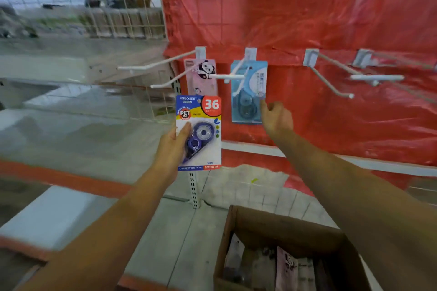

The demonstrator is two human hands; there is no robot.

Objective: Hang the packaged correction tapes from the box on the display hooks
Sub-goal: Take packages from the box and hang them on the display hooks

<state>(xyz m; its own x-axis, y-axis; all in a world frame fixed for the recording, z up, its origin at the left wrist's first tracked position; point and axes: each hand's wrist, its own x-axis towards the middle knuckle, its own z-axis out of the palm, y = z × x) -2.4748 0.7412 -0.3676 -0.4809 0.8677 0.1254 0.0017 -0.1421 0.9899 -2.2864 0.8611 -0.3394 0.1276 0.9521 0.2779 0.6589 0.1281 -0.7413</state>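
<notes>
My left hand (173, 143) grips a blue and yellow correction tape pack (199, 131) marked "36", upright below the left hooks. A pink panda pack (201, 77) hangs on the left hook (165, 84). On the neighbouring hook (238, 82) hangs a light blue pack (249, 92). My right hand (275, 117) is at that blue pack's lower right corner, fingers loosely curled; whether it touches the pack is unclear. Two empty hooks (331, 78) stick out further right. The cardboard box (283, 222) sits at the bottom right with more packs inside.
A red plastic sheet (331, 19) covers the back panel behind the hooks. A white wire grid (123, 19) stands to the left. Grey shelves with orange edges (66, 179) run below and left. A slotted upright post (194, 191) rises beneath the held pack.
</notes>
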